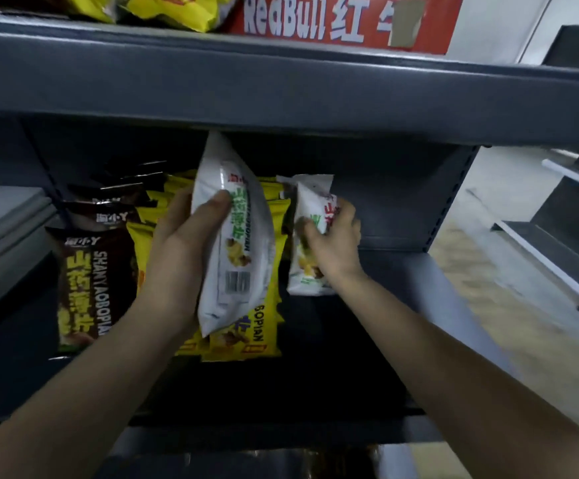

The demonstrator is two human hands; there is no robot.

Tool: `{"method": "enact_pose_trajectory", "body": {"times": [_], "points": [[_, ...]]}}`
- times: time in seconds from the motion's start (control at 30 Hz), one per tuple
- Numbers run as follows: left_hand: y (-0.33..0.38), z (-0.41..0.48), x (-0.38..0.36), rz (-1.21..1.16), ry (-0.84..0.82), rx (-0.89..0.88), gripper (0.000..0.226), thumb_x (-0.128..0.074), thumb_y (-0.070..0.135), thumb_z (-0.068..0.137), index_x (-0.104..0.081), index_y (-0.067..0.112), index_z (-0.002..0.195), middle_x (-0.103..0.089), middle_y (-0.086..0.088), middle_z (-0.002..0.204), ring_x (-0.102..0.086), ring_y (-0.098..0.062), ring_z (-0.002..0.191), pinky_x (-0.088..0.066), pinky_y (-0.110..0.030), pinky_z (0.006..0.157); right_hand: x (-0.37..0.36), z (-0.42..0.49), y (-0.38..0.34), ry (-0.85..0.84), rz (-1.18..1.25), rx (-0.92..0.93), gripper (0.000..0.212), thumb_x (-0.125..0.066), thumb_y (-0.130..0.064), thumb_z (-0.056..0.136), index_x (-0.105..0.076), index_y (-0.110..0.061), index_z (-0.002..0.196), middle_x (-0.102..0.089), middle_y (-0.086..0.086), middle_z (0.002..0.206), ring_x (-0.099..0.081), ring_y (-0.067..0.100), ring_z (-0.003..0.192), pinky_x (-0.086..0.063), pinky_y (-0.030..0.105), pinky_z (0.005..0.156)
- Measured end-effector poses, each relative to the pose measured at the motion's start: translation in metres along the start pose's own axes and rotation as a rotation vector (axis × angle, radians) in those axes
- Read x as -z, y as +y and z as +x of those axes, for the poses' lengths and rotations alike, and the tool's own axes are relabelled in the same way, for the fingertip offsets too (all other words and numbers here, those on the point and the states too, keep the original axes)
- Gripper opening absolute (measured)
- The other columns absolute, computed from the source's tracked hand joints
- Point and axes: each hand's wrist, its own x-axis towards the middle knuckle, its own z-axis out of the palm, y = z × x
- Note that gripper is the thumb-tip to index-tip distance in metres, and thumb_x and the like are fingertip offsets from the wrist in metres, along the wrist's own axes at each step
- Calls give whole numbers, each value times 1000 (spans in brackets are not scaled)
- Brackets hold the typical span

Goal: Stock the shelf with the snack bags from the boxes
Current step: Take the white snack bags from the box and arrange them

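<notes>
My left hand (181,243) grips a white snack bag (236,236) held upright in front of the dark grey shelf (402,267). My right hand (336,243) clasps a second white snack bag (310,209) that stands on the shelf board, just right of a row of yellow snack bags (264,333). Further left stands a row of dark brown snack bags (88,281). The held bag covers part of the yellow row.
The shelf above (281,84) overhangs the bags; it carries yellow bags (174,8) and a red Red Bull carton (350,22). The shelf's upright side panel (450,198) closes the right end. Another grey shelving unit (564,243) stands at the right across a tan floor.
</notes>
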Motion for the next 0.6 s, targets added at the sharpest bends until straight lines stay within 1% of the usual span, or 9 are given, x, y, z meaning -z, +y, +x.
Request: {"method": "enact_pose_trajectory", "body": {"times": [0.07, 0.13, 0.17, 0.23, 0.3, 0.37, 0.43, 0.5, 0.6], "points": [[2, 5, 5, -21, 1, -26, 34, -50, 25, 92, -54, 26, 126, -71, 8, 106, -71, -12, 91, -57, -22, 65, -22, 6, -1, 115, -96, 95, 74, -66, -29, 85, -27, -14, 146, -34, 20, 137, -31, 34, 123, -22, 24, 92], [1, 9, 10, -18, 12, -50, 40, -53, 28, 86, -55, 23, 126, -71, 2, 108, -71, -18, 93, -58, -28, 68, -39, 11, 3, 203, -219, 116, 75, -63, -34, 86, -25, -16, 149, -29, 21, 142, -33, 36, 121, -30, 36, 98], [1, 10, 12, -13, 18, -60, 43, -55, 30, 82, -57, 22, 123, -71, 1, 107, -71, -21, 93, -59, -31, 69, -46, 13, 6, 242, -289, 115, 74, -61, -38, 87, -26, -18, 149, -28, 20, 144, -34, 36, 120, -35, 42, 98], [-1, 12, 16, 2, 41, -98, 43, -56, 32, 76, -60, 22, 118, -72, 0, 102, -71, -21, 90, -58, -31, 68, -57, 15, 11, 312, -402, 126, 69, -54, -42, 87, -29, -21, 148, -29, 18, 146, -38, 37, 118, -38, 47, 92], [-2, 13, 18, 19, 53, -121, 39, -56, 32, 75, -62, 23, 113, -73, 1, 100, -71, -20, 89, -57, -30, 69, -64, 16, 13, 348, -482, 139, 67, -41, -46, 86, -30, -23, 148, -29, 18, 149, -38, 37, 121, -37, 48, 89], [-4, 14, 19, 25, 51, -126, 38, -55, 31, 75, -61, 26, 112, -73, 2, 102, -71, -20, 91, -58, -31, 72, -66, 16, 13, 303, -550, 125, 70, -28, -50, 85, -25, -22, 149, -22, 19, 154, -32, 36, 132, -35, 53, 94], [-6, 13, 19, 41, 40, -132, 35, -55, 31, 76, -61, 29, 110, -72, 4, 102, -70, -19, 93, -59, -34, 76, -60, 15, 14, 208, -602, 159, 71, -27, -51, 89, -16, -20, 152, -12, 20, 157, -19, 36, 141, -29, 61, 103], [-6, 13, 19, 39, 38, -130, 32, -55, 32, 75, -61, 31, 107, -73, 6, 100, -70, -18, 92, -59, -35, 78, -45, 12, 19, 136, -673, 291, 70, -30, -52, 93, -11, -20, 152, -6, 19, 158, -11, 34, 145, -20, 64, 108], [-7, 13, 17, 44, 33, -118, 32, -55, 32, 75, -61, 33, 106, -73, 6, 99, -71, -18, 92, -59, -37, 78, -18, 8, 29, 81, -823, 572, 65, -29, -51, 94, -19, -24, 152, -16, 14, 159, -13, 31, 146, -15, 63, 111]]}}
